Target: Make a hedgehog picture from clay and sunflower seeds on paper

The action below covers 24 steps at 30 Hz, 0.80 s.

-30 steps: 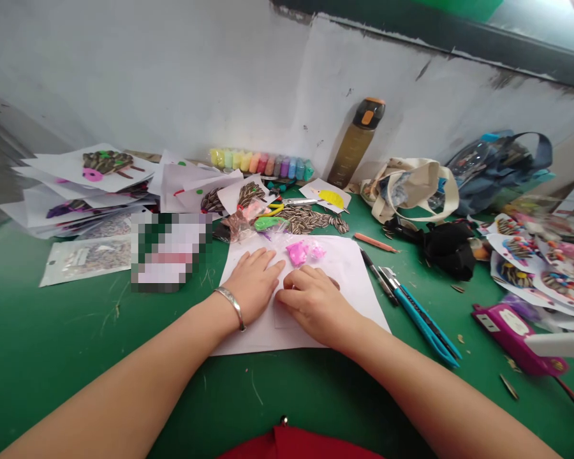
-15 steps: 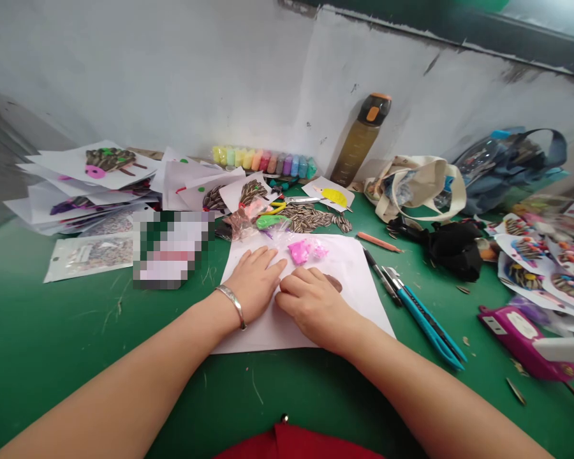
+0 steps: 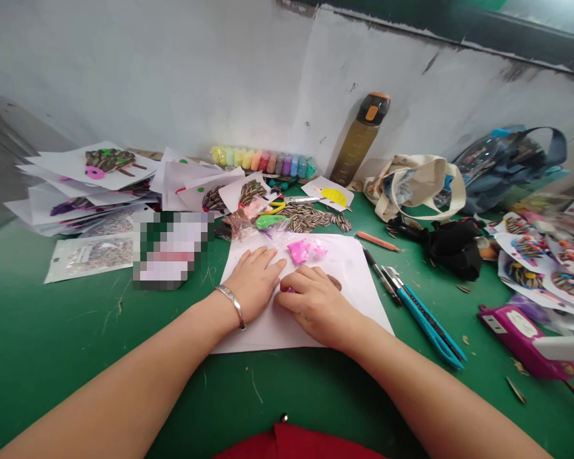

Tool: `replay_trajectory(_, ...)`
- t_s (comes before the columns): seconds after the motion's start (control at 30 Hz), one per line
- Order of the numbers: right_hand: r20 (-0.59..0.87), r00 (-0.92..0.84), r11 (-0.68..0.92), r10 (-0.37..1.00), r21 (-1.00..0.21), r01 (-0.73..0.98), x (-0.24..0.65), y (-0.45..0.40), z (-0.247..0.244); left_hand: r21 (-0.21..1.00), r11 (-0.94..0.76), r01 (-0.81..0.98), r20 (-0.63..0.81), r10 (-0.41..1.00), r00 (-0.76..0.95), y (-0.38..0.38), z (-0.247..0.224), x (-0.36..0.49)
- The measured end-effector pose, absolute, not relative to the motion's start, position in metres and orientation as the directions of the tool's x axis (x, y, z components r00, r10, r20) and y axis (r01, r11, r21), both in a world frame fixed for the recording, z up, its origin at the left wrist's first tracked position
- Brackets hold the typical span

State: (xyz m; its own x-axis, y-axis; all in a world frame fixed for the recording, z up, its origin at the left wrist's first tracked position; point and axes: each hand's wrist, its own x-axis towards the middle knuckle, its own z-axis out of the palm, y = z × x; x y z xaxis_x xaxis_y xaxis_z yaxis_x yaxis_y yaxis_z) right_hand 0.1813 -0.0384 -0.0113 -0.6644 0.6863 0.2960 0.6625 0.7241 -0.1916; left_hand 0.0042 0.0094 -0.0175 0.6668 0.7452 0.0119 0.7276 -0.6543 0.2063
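Head view: the left hand (image 3: 254, 285) lies flat, fingers spread, on a white paper sheet (image 3: 349, 268). The right hand (image 3: 316, 303) presses down beside it, fingers curled together; whether they pinch anything is hidden. Soft pink modelling clay (image 3: 299, 252) lies just beyond both hands, and a small brown oval piece (image 3: 335, 281) sits just past the right fingertips.

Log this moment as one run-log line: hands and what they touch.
left hand: flat on white paper | right hand: on the paper, near pink clay
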Motion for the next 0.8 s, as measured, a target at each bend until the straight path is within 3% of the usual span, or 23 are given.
replay_trajectory(0.17, 0.304, -0.596, 0.669, 0.743, -0.303, 0.679, 0.192, -0.042, 0.001, 0.219, -0.643, 0.734, 0.007, 0.753, 0.658, 0.008, -0.016, 0.005)
replay_trajectory(0.4, 0.199, -0.662, 0.691, 0.722, -0.165, 0.704, 0.19, -0.049, -0.001, 0.204, -0.633, 0.747, -0.008, 0.762, 0.647, 0.008, -0.016, 0.006)
replay_trajectory(0.63, 0.266, -0.624, 0.675, 0.735, -0.196, 0.711, 0.198, -0.048, 0.003, 0.194, -0.635, 0.747, -0.038, 0.757, 0.653, 0.008, -0.015, 0.005)
replay_trajectory(0.8, 0.164, -0.679, 0.698, 0.716, -0.152, 0.699, 0.196, -0.049, 0.002, 0.182, -0.638, 0.748, -0.03, 0.757, 0.653, 0.008, -0.015, 0.005)
